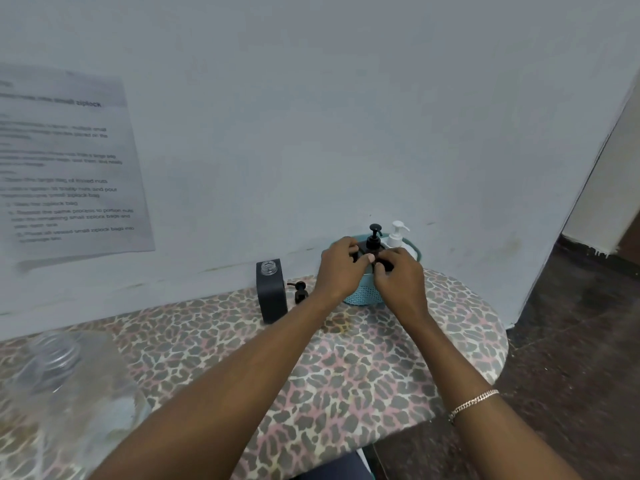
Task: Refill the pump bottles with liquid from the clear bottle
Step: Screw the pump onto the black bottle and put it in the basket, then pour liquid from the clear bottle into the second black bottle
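Gripping the basket bottle
My left hand and right hand curl round the black pump bottle in the basket (pump on, likely unfilled); the dark bottle stands uncapped on the tabletop, clear bottle nearer me.

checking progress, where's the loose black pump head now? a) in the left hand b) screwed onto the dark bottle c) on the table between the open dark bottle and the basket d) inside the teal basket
c: the loose pump head lies on the table between the open dark bottle and the teal basket; the left hand and right hand are both up at the basket.
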